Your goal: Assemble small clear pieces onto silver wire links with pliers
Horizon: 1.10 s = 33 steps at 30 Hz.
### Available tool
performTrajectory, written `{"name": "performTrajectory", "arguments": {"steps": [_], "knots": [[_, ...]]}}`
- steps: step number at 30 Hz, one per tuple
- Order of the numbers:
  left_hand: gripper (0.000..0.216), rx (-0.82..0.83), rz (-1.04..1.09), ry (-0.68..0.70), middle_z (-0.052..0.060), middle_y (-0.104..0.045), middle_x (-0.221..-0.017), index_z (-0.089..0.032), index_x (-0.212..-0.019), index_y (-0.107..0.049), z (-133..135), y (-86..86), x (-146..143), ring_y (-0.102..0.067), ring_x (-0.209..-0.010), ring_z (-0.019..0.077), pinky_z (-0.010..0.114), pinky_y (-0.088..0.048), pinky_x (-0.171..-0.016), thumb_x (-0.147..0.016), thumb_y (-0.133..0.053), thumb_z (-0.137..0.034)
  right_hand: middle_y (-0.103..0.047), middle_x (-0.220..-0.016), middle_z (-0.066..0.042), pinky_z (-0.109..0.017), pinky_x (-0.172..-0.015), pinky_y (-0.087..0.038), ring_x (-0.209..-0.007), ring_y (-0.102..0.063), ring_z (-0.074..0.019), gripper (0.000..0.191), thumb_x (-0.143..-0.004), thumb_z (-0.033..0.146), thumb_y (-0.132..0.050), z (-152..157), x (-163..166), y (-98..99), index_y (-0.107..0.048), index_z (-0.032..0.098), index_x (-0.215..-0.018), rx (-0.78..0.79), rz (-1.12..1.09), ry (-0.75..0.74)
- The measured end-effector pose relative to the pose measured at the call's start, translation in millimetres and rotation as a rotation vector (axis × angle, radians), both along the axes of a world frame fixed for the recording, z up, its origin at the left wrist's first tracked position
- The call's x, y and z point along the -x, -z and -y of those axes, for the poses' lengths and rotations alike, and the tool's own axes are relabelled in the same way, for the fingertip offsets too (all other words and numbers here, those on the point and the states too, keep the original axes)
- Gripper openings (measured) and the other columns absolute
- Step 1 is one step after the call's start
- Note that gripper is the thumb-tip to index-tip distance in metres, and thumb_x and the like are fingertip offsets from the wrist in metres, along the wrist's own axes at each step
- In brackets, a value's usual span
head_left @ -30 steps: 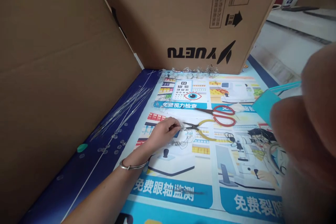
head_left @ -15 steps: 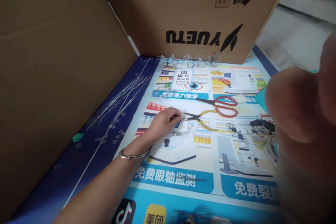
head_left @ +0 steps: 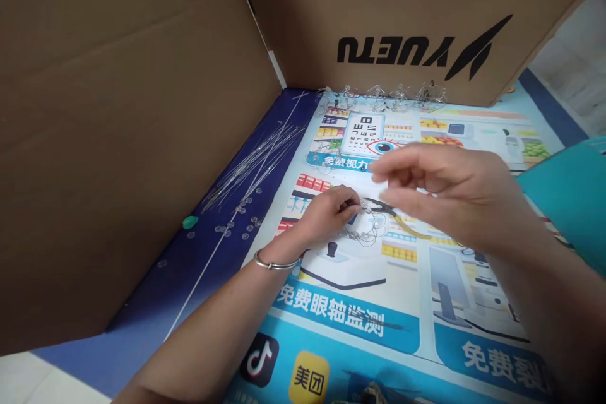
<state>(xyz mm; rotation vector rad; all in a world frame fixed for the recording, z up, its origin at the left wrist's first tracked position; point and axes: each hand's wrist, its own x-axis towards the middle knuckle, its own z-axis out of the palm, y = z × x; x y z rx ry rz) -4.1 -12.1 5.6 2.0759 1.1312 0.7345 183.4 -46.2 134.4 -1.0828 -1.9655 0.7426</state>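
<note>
My left hand (head_left: 335, 211), with a silver bangle (head_left: 276, 264) on its wrist, is closed in a pinch on a thin wire strung with clear beads (head_left: 367, 235). The wire loops hang down beside the fingertips over the printed sheet. My right hand (head_left: 445, 189) is raised to the right of it, thumb and forefinger apart with nothing seen between them. Below that hand lie yellow-handled pliers (head_left: 402, 224), partly covered by it. The red-handled scissors are almost wholly hidden behind the right hand.
Cut wires (head_left: 258, 164) lie in a bundle on the dark blue strip, near loose clear beads (head_left: 227, 227) and a green piece (head_left: 190, 222). Finished-looking bead-and-wire pieces (head_left: 379, 98) line the foot of the cardboard box (head_left: 402, 0). A teal panel (head_left: 570, 196) is at right.
My right hand has come down from close to the camera to near the left hand, now covering the scissors. The view has shifted left. My left hand keeps its pinch.
</note>
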Motion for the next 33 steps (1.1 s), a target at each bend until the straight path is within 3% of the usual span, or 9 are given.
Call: {"name": "performTrajectory", "arguments": {"steps": [3, 5, 9, 13, 17, 20, 24, 33], "knots": [[0.007, -0.038, -0.032, 0.009, 0.001, -0.058, -0.078, -0.017, -0.082, -0.058, -2, 3.5, 0, -0.053, -0.074, 0.0137, 0.027, -0.042, -0.069, -0.081, -0.052, -0.015, -0.061, -0.067, 0.005, -0.023, -0.048, -0.043, -0.056, -0.055, -0.0099, 0.006, -0.080, 0.023, -0.058, -1, -4, -8.1, -0.064, 0.024, -0.079, -0.025, 0.033, 0.102], [0.008, -0.049, -0.045, 0.017, 0.001, -0.058, -0.079, -0.017, -0.083, -0.058, -2, 4.4, 1, -0.053, -0.075, 0.0137, 0.027, -0.042, -0.070, -0.082, -0.050, -0.016, -0.061, -0.068, 0.005, -0.024, -0.047, -0.042, -0.053, -0.054, -0.0097, 0.004, -0.078, 0.023, -0.061, 3, -8, -16.1, -0.064, 0.026, -0.080, -0.127, 0.009, 0.161], [0.009, -0.051, -0.059, 0.014, 0.001, -0.058, -0.078, -0.017, -0.083, -0.058, -2, 4.7, 1, -0.053, -0.074, 0.0136, 0.026, -0.041, -0.068, -0.083, -0.049, -0.015, -0.061, -0.067, 0.004, -0.024, -0.045, -0.040, -0.056, -0.055, -0.0109, 0.008, -0.081, 0.028, -0.057, 3, -15, -17.6, -0.063, 0.027, -0.077, -0.110, 0.112, 0.084], [0.010, -0.064, -0.079, -0.007, 0.001, -0.058, -0.076, -0.017, -0.083, -0.058, -1, 5.2, 0, -0.052, -0.071, 0.0136, 0.025, -0.041, -0.064, -0.083, -0.048, -0.015, -0.062, -0.072, 0.003, -0.023, -0.052, -0.039, -0.064, -0.056, -0.0115, 0.016, -0.083, 0.034, -0.051, -10, -12, 17.5, -0.062, 0.023, -0.078, 0.026, 0.399, 0.011], [0.009, -0.085, -0.080, -0.010, 0.001, -0.057, -0.074, -0.017, -0.080, -0.057, -1, 5.2, 0, -0.052, -0.071, 0.0138, 0.026, -0.041, -0.065, -0.082, -0.049, -0.014, -0.061, -0.082, 0.000, -0.024, -0.055, -0.036, -0.070, -0.056, -0.0141, 0.019, -0.083, 0.037, -0.048, -17, -4, 64.8, -0.060, 0.024, -0.090, 0.113, 0.651, 0.040], [0.009, -0.070, -0.059, -0.020, 0.000, -0.056, -0.072, -0.017, -0.078, -0.057, 0, 4.7, -1, -0.052, -0.069, 0.0129, 0.025, -0.040, -0.063, -0.083, -0.049, -0.015, -0.059, -0.094, -0.004, -0.026, -0.056, -0.036, -0.076, -0.057, -0.0184, 0.027, -0.082, 0.038, -0.048, -12, 4, 89.0, -0.054, 0.024, -0.104, 0.082, 0.823, 0.112], [0.009, -0.025, 0.000, -0.029, -0.002, -0.055, -0.070, -0.018, -0.078, -0.056, 1, 3.3, 0, -0.051, -0.066, 0.0115, 0.023, -0.039, -0.061, -0.084, -0.048, -0.016, -0.057, -0.092, -0.005, -0.027, -0.056, -0.035, -0.079, -0.056, -0.0194, 0.022, -0.088, 0.033, -0.036, -6, 13, 100.8, -0.055, 0.023, -0.097, 0.046, 0.928, 0.123], [0.009, 0.018, 0.056, 0.013, -0.001, -0.057, -0.073, -0.017, -0.081, -0.057, 0, 4.4, 1, -0.052, -0.068, 0.0117, 0.022, -0.039, -0.062, -0.083, -0.049, -0.016, -0.058, -0.093, -0.006, -0.029, -0.066, -0.037, -0.090, -0.051, -0.0212, 0.024, -0.086, 0.036, -0.040, -2, 16, 105.1, -0.053, 0.021, -0.100, 0.018, 0.893, 0.125]]}}
